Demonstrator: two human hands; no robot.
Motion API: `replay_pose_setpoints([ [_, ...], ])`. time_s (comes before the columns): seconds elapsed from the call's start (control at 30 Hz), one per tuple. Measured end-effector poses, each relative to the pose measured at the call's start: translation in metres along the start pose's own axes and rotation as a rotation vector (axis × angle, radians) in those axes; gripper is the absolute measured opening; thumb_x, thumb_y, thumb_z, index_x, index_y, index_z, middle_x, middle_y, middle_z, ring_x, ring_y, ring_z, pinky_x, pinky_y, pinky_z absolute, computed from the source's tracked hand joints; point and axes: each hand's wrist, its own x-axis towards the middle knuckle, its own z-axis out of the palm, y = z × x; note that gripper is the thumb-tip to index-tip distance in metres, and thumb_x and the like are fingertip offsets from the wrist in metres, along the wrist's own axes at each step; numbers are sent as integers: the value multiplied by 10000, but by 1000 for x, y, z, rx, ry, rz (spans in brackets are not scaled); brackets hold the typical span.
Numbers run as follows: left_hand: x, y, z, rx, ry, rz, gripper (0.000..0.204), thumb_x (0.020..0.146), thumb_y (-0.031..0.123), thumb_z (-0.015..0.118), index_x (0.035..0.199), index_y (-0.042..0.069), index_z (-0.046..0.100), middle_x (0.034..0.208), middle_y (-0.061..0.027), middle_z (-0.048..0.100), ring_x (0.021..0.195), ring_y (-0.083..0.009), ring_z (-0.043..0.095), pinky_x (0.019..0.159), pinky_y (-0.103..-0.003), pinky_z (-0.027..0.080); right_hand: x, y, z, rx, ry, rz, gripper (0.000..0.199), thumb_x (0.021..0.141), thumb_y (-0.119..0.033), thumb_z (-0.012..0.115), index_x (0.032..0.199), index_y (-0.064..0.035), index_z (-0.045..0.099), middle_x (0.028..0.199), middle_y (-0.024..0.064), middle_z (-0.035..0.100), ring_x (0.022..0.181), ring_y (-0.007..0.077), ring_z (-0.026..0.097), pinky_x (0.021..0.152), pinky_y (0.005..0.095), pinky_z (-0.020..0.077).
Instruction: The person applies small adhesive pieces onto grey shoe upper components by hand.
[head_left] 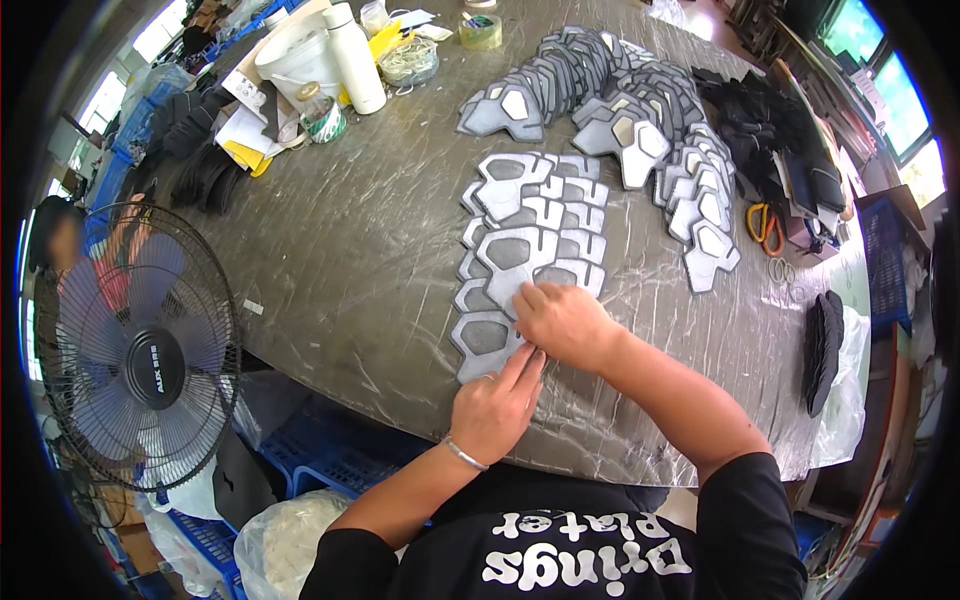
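Note:
Rows of grey-and-white flat cut-out pieces (512,248), edged in dark grey and with openings in them, overlap in front of me on the table. At the near end of these rows my two hands meet. My right hand (566,322) has curled fingers pinching the edge of one piece. Just below it, my left hand (496,405) presses its fingers together on the edge of the nearest piece (482,338). The fingertips partly cover the spot where they meet. Farther back, fanned stacks of similar pieces (632,140) lie in curved lines.
On the table (340,240) are orange-handled scissors (765,229) and dark fabric (770,130) at right, with a black bundle (825,352) nearer. Back left stand a white bottle (355,60), a bucket (300,58) and a jar (320,115). A fan (152,368) stands left, beside blue crates (330,445).

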Motion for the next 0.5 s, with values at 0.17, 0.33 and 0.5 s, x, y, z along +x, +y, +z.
replay_pose_setpoints([
  [0.17,0,-7,11,23,-58,-13,344,822,217,678,1158,144,654,1201,-59,614,577,-216,627,540,-333,522,-1,11,-3,217,120,27,105,819,-123,649,816,-27,609,709,86,596,635,254,644,554,340,520],
  [0.33,1,-8,16,44,-6,36,363,834,243,665,1183,150,631,1229,-73,605,522,-218,603,522,-332,527,16,39,-28,622,475,595,129,821,-111,639,813,13,673,724,190,669,612,297,677,576,361,517],
  [0.5,2,-13,18,31,-12,28,369,839,245,662,1196,156,623,1228,-72,604,543,-223,615,527,-341,530,2,71,-59,714,774,829,181,888,-131,631,899,43,676,683,91,672,607,104,609,581,272,487],
])
